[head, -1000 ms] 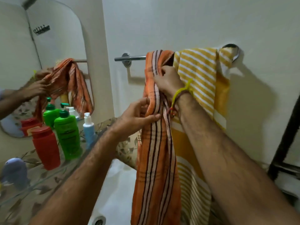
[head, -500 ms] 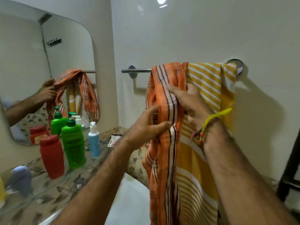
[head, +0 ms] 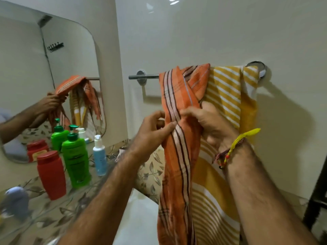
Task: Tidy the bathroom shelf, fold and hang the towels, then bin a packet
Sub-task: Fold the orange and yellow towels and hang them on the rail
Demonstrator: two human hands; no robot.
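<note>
**Orange towel gripped at the rail by 2 hands**

At the counter's (head: 53, 220) left end a blue-grey object (head: 15, 200) is seen, blurred. Further right along the back edge, by the mirror (head: 26, 71), 3 bottles are lined up: a red bottle (head: 51, 175), a green pump bottle (head: 76, 158) and a blue bottle (head: 99, 156). The orange striped towel (head: 178, 138) is draped over the towel rail (head: 143, 76), bunched and hanging down. Its left edge is pinched by the left hand (head: 150, 137); just beside, its folds are clutched by the right hand (head: 208, 124). At the rail's right end, a yellow striped towel (head: 230, 96) is hung, touching the orange one.
</note>
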